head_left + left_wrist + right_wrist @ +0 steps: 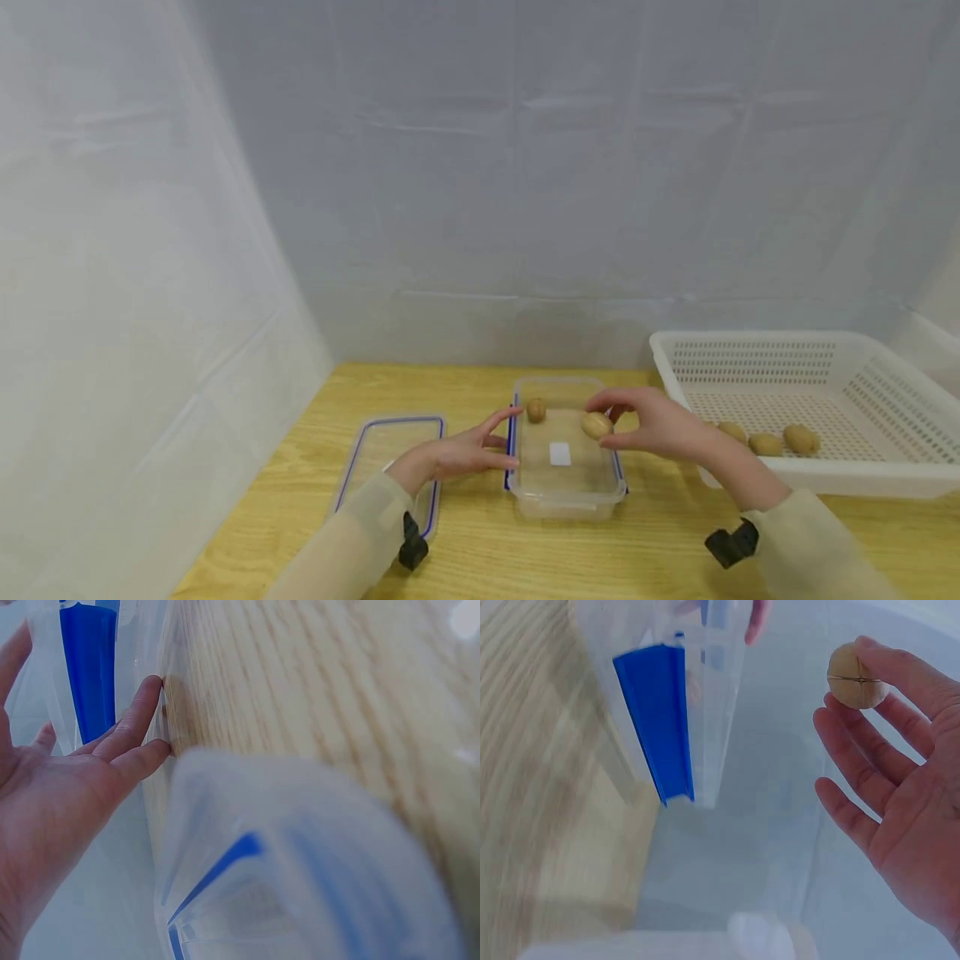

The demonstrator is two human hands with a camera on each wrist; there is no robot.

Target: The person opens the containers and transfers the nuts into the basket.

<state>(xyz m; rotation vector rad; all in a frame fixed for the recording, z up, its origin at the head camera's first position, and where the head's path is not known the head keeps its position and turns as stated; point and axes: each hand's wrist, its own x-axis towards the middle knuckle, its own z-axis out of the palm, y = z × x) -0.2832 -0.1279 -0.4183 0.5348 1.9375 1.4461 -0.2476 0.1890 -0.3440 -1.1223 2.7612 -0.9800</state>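
Observation:
My right hand (651,423) pinches a tan walnut (597,425) between thumb and fingertips over the right side of a clear plastic container (558,492). In the right wrist view the walnut (847,679) shows crossed dark seam lines, and a blue side clip (660,720) hangs down the container's wall. Another walnut (536,410) lies in the container near its back left. At the left side rests my left hand (461,455), fingers spread and thumb apart, close to the rim. The left wrist view shows its lower fingers (135,724) extended beside another blue clip (91,671).
A clear lid (401,433) with a blue seal lies on the wooden table (480,558), partly under my left forearm. To the right stands a white perforated basket (825,477) with walnuts (801,439) near its front left. White sheeting (480,208) hangs behind.

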